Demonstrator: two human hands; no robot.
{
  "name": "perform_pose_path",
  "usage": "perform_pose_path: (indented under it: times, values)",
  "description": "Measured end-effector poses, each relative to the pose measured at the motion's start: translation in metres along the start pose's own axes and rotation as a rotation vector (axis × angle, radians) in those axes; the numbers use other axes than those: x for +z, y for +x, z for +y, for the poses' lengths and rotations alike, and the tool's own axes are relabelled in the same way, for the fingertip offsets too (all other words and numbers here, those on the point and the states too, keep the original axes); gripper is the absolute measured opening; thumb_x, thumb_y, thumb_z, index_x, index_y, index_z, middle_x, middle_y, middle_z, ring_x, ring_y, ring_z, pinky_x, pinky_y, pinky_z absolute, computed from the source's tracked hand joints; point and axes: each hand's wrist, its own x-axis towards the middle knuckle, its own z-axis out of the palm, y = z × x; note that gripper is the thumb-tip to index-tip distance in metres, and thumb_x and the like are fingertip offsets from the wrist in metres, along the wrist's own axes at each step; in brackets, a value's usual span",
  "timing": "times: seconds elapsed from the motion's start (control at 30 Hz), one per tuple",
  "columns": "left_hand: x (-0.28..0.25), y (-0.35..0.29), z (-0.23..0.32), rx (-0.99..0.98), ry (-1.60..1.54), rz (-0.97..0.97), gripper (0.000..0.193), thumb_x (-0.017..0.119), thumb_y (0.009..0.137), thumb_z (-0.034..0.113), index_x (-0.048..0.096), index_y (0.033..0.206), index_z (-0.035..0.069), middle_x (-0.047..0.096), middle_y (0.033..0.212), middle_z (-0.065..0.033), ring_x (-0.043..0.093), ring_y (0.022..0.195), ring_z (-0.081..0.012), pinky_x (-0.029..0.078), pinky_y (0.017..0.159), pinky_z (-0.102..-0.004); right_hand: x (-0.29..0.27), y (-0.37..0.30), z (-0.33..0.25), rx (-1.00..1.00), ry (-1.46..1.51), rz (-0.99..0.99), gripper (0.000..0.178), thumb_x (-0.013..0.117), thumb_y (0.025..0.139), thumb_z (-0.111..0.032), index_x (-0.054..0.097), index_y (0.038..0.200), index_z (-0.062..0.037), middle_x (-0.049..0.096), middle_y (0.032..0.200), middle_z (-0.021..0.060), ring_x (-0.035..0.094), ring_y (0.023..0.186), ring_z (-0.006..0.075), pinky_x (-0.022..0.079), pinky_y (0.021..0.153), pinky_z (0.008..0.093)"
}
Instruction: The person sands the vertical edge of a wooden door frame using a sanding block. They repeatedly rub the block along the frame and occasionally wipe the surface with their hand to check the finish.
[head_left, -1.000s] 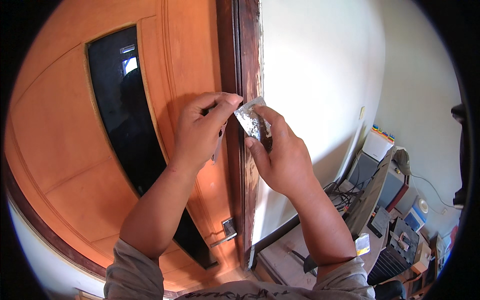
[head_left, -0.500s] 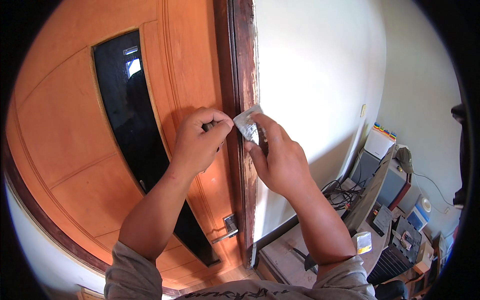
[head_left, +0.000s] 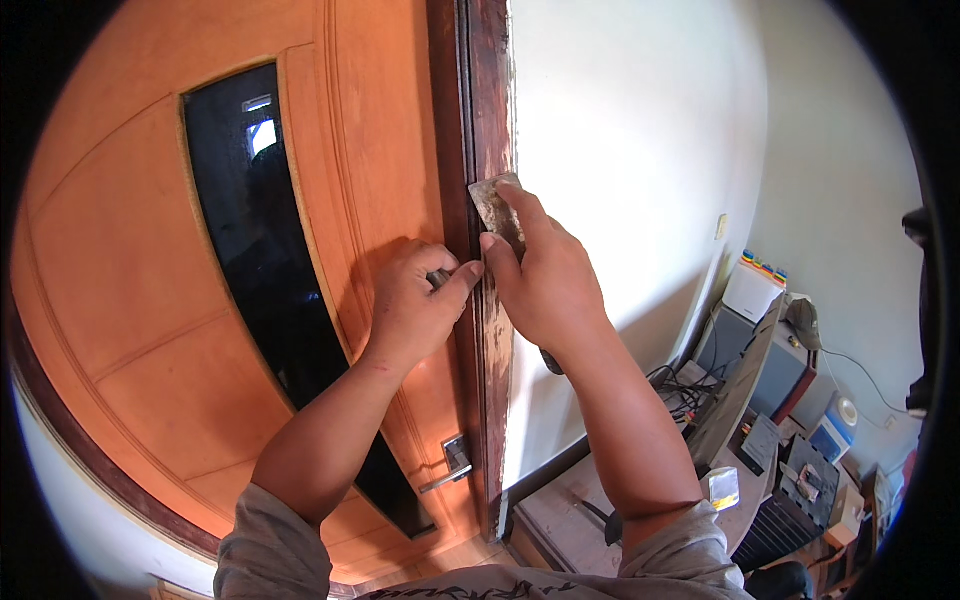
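My right hand (head_left: 552, 285) is closed round a putty knife (head_left: 499, 207), its forefinger stretched along the blade. That broad, smeared metal blade lies at the dark brown door frame (head_left: 491, 125), and the end of the black handle shows below the palm. Left of the frame, my left hand (head_left: 418, 305) is curled with thumb and forefinger together. A dark grey, rounded end of something pokes out of that fist; its kind is hidden. Paint is worn off in patches along the frame, baring pale wood beside both hands.
An orange wooden door (head_left: 385, 150) with a dark glass strip (head_left: 260, 210) and a metal lever handle (head_left: 457, 460) stands at left. White wall (head_left: 640, 150) runs right of the frame. Lower right holds a desk (head_left: 740, 510), tangled black cables (head_left: 680, 395) and a grey-fronted speaker (head_left: 775, 375).
My right hand has moved up the frame with the putty knife, and the blade's tilt has changed. My left hand has shifted down and slightly right, closer to the frame.
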Motion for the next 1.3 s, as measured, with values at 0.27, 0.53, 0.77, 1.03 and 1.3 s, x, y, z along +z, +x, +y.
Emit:
perform_pose_path:
  times: [0.27,0.53,0.77,1.03,1.3]
  values:
    - [0.005,0.006,-0.008,0.095,-0.123,0.064,0.023,0.076,0.094,0.018,0.071,0.083,-0.002,0.065,0.076,-0.0143,0.064,0.069,-0.0264,0.049,0.065,-0.0378,-0.003,0.036,-0.019,0.001,-0.010,0.081,0.047,0.065,0.101,-0.025,0.058,0.143,-0.0050,0.073,0.100,0.0284,0.072,0.096,0.0467,0.057,0.087,0.0519]
    - [-0.005,0.022,0.004,0.117,-0.305,0.055,0.016,0.069,0.104,0.019,0.071,0.106,0.003,0.056,0.070,0.0040,0.051,0.056,-0.0046,0.040,0.049,-0.0261,-0.024,0.030,-0.022,0.073,0.090,0.028,0.047,0.064,0.102,-0.026,0.058,0.142,-0.0014,0.073,0.107,0.0314,0.071,0.104,0.0486,0.056,0.093,0.0510]
    - [-0.002,0.059,0.038,0.240,-0.334,0.136,0.072,0.074,0.098,0.025,0.041,0.155,-0.003,0.060,0.083,-0.0038,0.059,0.076,-0.0119,0.050,0.071,-0.0303,-0.024,0.037,-0.021,0.086,0.000,0.004,0.046,0.062,0.102,-0.026,0.059,0.141,-0.0029,0.073,0.109,0.0306,0.071,0.104,0.0474,0.056,0.092,0.0517]
    - [-0.004,0.088,0.049,0.157,-0.351,0.062,0.079,0.073,0.097,0.020,0.034,0.160,-0.007,0.063,0.084,-0.0059,0.063,0.075,-0.0128,0.052,0.070,-0.0301,-0.032,0.045,-0.033,0.117,-0.114,-0.038,0.043,0.060,0.102,-0.025,0.061,0.140,-0.0040,0.075,0.103,0.0288,0.072,0.100,0.0476,0.057,0.091,0.0529]
    - [0.007,0.092,0.046,0.309,-0.326,0.240,0.072,0.075,0.094,0.021,0.045,0.151,-0.011,0.063,0.083,-0.0068,0.061,0.072,-0.0150,0.052,0.069,-0.0318,-0.035,0.054,-0.023,0.011,-0.155,0.001,0.042,0.062,0.101,-0.026,0.065,0.136,-0.0026,0.073,0.089,0.0279,0.073,0.087,0.0443,0.057,0.084,0.0494]
